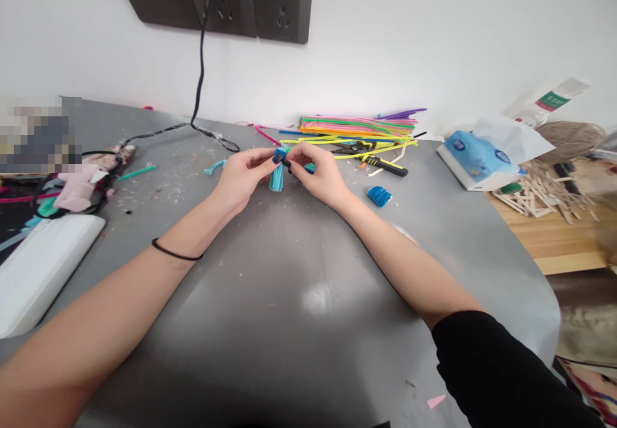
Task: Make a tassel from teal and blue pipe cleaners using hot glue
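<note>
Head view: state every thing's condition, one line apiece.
Left hand, closed on teal pipe-cleaner piece
Right hand, closed on the same piece
Teal pipe-cleaner piece, held
Blue pipe-cleaner piece, lying loose
Tissue pack, open, tissue sticking out
Black cable, plugged in
Pliers, lying down; open or shut unclear

A white wall (434, 36) with dark socket panels (270, 4) behind a grey table (279, 267) (pale glare (319, 299) on top)

Head-worn camera close above grey table (289, 325), facing forward and down past fingers (263, 168) to white wall (434, 42).
</note>
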`<control>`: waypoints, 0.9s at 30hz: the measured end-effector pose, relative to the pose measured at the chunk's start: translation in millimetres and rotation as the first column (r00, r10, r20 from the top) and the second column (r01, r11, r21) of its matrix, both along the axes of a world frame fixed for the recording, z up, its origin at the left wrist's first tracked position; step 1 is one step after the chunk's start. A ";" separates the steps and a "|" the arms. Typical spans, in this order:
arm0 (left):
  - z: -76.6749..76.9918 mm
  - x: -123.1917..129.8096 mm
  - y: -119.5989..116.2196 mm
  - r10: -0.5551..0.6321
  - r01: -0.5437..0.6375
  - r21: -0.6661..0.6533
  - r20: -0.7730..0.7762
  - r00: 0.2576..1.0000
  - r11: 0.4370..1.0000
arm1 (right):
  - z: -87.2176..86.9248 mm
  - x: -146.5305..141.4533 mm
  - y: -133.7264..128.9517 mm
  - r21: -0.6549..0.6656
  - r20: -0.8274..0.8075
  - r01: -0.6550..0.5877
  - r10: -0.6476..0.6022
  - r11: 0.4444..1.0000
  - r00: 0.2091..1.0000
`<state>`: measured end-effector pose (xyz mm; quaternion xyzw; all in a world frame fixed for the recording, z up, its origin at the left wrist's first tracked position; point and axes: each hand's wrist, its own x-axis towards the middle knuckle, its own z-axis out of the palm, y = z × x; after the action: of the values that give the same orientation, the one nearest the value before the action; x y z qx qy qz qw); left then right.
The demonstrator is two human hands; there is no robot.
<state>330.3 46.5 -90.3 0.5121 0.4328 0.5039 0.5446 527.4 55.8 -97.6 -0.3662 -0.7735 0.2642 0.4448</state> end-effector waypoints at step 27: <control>-4.0 -2.6 7.3 0.010 -0.006 -0.029 0.144 0.989 1.000 | -0.9 -0.3 0.2 -0.032 -0.057 0.020 -0.022 0.999 0.998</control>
<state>327.7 53.8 -94.3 0.4647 0.4014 0.5356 0.5797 527.1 56.0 -98.5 -0.3736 -0.7523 0.2819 0.4637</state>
